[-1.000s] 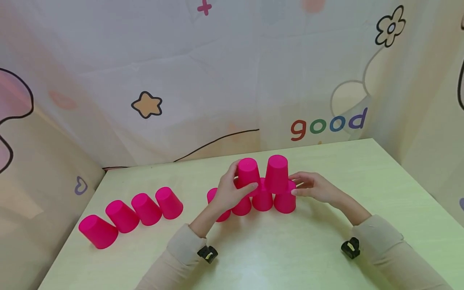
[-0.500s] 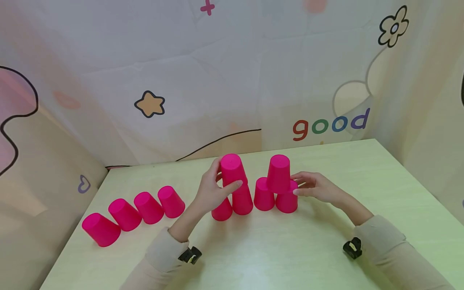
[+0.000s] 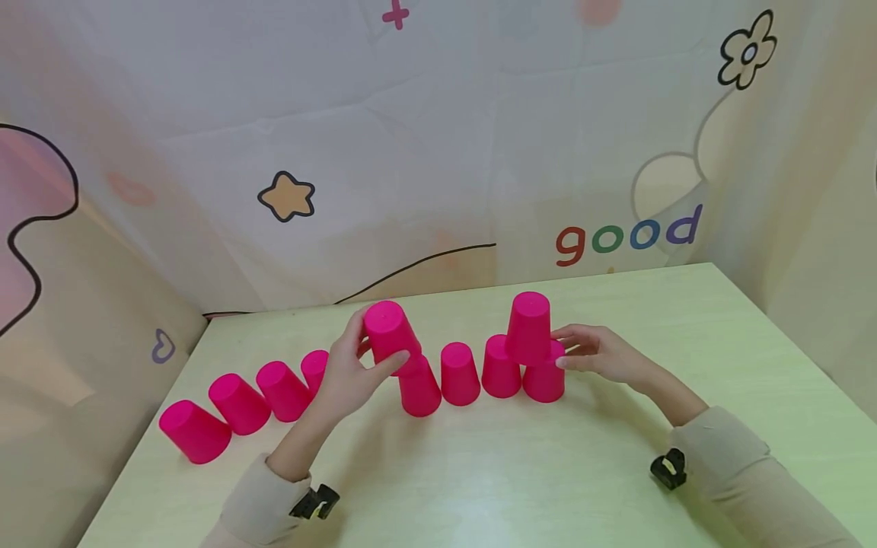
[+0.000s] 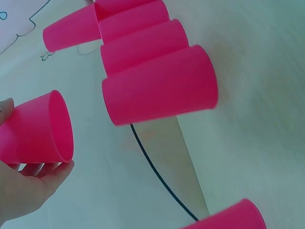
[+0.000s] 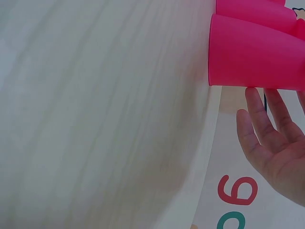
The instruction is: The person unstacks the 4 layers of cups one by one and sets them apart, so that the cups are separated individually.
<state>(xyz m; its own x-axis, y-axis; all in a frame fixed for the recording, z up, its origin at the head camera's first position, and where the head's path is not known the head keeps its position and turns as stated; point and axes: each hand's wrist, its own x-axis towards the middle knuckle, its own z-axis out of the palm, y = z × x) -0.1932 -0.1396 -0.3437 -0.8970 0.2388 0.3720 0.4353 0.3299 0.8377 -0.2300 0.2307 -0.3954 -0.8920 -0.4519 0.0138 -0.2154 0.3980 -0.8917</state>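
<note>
My left hand (image 3: 349, 377) grips an upside-down pink cup (image 3: 390, 332), thumb on the near side and fingers behind. The held cup overlaps the leftmost cup (image 3: 421, 390) of a row in the head view; in the left wrist view the held cup's open rim (image 4: 62, 126) shows apart from the row. Beside it in the row stands another pink cup (image 3: 460, 374). One pink cup (image 3: 529, 329) rests across the two right-hand cups, bridging them. My right hand (image 3: 603, 354) has relaxed fingers, with fingertips (image 5: 251, 93) right at the side of the rightmost cup (image 5: 257, 55).
Several more upside-down pink cups (image 3: 240, 403) stand in a slanting line at the left of the pale table (image 3: 507, 472); my left hand partly hides the last one. A printed curtain (image 3: 425, 152) stands behind the table's far edge.
My left hand has carried its cup leftward, from beside the upper right cup, past the second cup of the row to over the leftmost one. My right hand stays in place.
</note>
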